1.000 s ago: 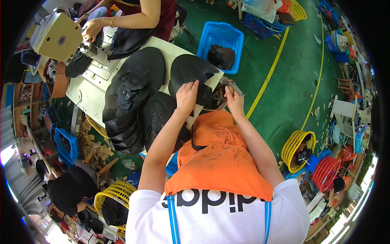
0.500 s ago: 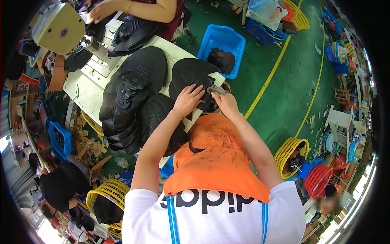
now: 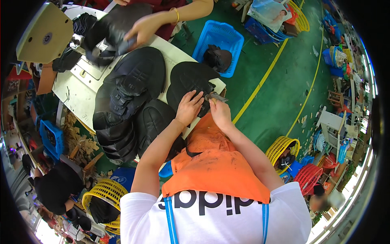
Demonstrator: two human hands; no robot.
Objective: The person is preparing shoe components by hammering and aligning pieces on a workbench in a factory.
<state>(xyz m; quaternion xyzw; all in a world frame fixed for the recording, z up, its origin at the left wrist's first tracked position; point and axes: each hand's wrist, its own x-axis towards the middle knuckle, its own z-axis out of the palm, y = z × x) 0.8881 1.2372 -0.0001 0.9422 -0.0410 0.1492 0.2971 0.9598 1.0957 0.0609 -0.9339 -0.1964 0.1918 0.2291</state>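
My left hand [image 3: 189, 109] rests with fingers spread on the lower edge of a black shoe upper [image 3: 189, 78] at the right end of the white table. At that upper's right edge, my right hand [image 3: 220, 114] is closed around a small grey metal hand tool [image 3: 217, 96]; its exact kind is hard to make out. Left of my hands lie stacked black shoe uppers [image 3: 140, 71], with more black uppers [image 3: 156, 122] nearer my body. Part of the upper is hidden under my fingers.
Across the white table [image 3: 67, 87], a co-worker's hand [image 3: 144, 30] handles black pieces beside a sewing machine [image 3: 44, 34]. A blue basket [image 3: 237, 44] with a dark piece stands past the table's right end. Yellow baskets [image 3: 274, 150] and a red basket [image 3: 307, 178] stand right.
My view has shifted slightly. The tool in my right hand has turned a little at the upper's edge. The co-worker's hand has moved right, along with black pieces by the machine.
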